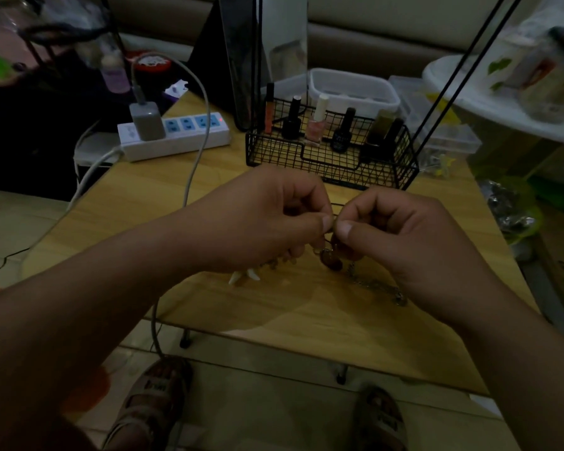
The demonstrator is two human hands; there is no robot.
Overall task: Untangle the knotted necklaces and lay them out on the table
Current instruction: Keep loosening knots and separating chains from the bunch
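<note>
Both hands met above the wooden table (306,320): the left hand (274,216) and right hand (401,232) pinched the knotted necklaces (331,258) between thumb and fingertips, brown beads dangling just below the pinch, a chain trailing beneath the right hand

This is a room in a home, most likely a living room. A low wooden table (306,320) on short legs stands on a tiled floor (274,415) at the bottom of the frame, and tan sofa cushions (378,40) run across the top. Above centre on the table, a black wire basket (326,159) holds nail polish bottles (316,125), with a white plastic container (352,89) behind it. At upper left a white power strip (179,139) carries a grey charger (146,122). Sandalled feet (150,402) show at the bottom edge.
</note>
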